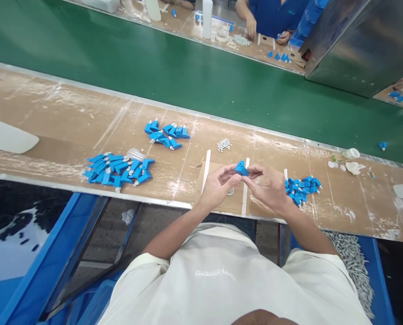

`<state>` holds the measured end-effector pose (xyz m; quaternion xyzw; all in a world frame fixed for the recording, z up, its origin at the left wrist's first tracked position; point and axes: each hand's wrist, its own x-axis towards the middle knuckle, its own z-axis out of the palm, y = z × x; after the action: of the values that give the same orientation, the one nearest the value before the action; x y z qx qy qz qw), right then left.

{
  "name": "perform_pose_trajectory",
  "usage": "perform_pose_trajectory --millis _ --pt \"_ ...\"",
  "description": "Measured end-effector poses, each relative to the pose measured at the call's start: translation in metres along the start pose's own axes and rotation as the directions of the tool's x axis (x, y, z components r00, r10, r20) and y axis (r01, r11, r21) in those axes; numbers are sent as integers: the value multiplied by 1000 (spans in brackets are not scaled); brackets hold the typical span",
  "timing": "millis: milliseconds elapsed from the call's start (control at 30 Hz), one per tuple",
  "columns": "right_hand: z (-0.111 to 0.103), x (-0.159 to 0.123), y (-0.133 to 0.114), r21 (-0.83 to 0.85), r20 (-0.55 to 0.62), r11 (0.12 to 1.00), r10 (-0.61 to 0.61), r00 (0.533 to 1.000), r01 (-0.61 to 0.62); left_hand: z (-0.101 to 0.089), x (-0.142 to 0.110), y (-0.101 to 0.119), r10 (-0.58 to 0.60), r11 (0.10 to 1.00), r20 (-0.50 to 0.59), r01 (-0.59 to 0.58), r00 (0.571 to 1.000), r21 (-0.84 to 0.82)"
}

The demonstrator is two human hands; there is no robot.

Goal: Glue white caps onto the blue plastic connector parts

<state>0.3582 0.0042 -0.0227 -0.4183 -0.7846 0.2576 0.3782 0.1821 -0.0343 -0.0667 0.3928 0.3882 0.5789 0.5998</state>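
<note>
A small blue plastic part (242,168) is held up between my two hands, over the cardboard-covered bench. My left hand (218,184) is closed on its left side, thumb and fingers pinching it. My right hand (268,186) grips its right side with the fingertips; whether a smaller piece sits in those fingers is hidden. Just beyond the hands lies a little heap of small silvery-white pieces (224,145). By my right wrist is a pile of blue parts with white tips (303,188). More such parts lie left, in a larger pile (115,170) and a smaller group (167,133).
A green conveyor belt (194,85) runs behind the bench. At the right stand a clear jar with a pale lid (352,154) and a crumpled white scrap (354,168). A blue bin of grey pieces (379,275) sits below right. A co-worker's hand (251,27) shows across the belt.
</note>
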Motion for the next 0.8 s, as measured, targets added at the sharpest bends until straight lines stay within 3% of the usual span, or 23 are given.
perform_pose_trajectory --millis 67,133,200,267,367,433,533,600,700,800 --pt "4 -7 -1 -107 26 986 -130 991 132 -2 -3 -4 -17 1000 -31 16 999 -18" --pt "7 -12 -2 -90 41 983 -157 987 160 -3 -5 -7 -18 999 -79 15 997 -38" --pt "10 -18 -1 20 25 996 -86 996 86 -7 -6 -8 -18 998 -117 11 993 -61" --pt "12 -25 4 137 -21 988 70 997 -67 -12 -8 -9 -30 995 -124 18 992 -95" --pt "18 -38 18 243 -43 912 349 936 -329 -25 -11 -8 -40 990 -93 27 995 -137" --pt "24 -46 29 299 42 835 472 881 -462 -34 -14 -6 -32 990 -78 21 996 -138" --pt "34 -55 38 363 197 738 536 821 -569 -44 -15 -5 -30 993 -85 20 996 -120" --pt "41 -58 40 384 235 704 552 800 -598 -47 -15 -5 -35 993 -108 23 994 -117" --pt "49 -59 40 381 233 698 562 793 -606 -49 -14 -7 -37 992 -140 19 989 -127" --pt "53 -58 38 342 182 756 529 829 -558 -50 -15 -10 -50 990 -173 25 984 -142"
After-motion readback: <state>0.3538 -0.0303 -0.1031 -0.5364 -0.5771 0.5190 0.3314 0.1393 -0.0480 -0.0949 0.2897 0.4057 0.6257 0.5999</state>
